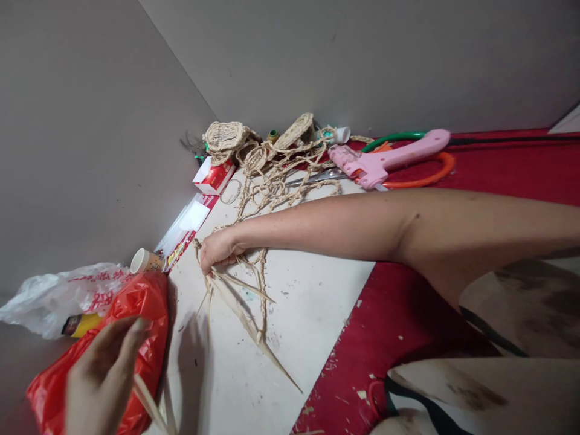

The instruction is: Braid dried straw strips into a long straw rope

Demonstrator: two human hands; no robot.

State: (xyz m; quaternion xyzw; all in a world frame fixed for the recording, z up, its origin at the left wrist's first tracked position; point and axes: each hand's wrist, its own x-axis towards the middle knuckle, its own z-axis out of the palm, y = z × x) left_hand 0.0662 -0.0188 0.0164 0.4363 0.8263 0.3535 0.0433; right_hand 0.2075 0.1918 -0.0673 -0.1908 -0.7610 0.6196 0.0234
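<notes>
right hand [221, 249] closed on a plaited straw cord [197, 244] where loose strands [232, 297] fan out, presumably to keep the plait tight. cord and strands over the white sheet [312, 284]; heaped cord [267, 175] sits back near the grey wall [344, 66], likely leaving working room. left hand [104, 377] raised before the red bag [154, 296]; too blurred to tell whether it grips the pale strip [150, 401].

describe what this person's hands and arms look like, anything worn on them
The left hand is gloveless but blurred. The right hand is bare too; the right arm shows no sleeve or watch. Pale clothing nearby has brownish patches and dark edging.
</notes>
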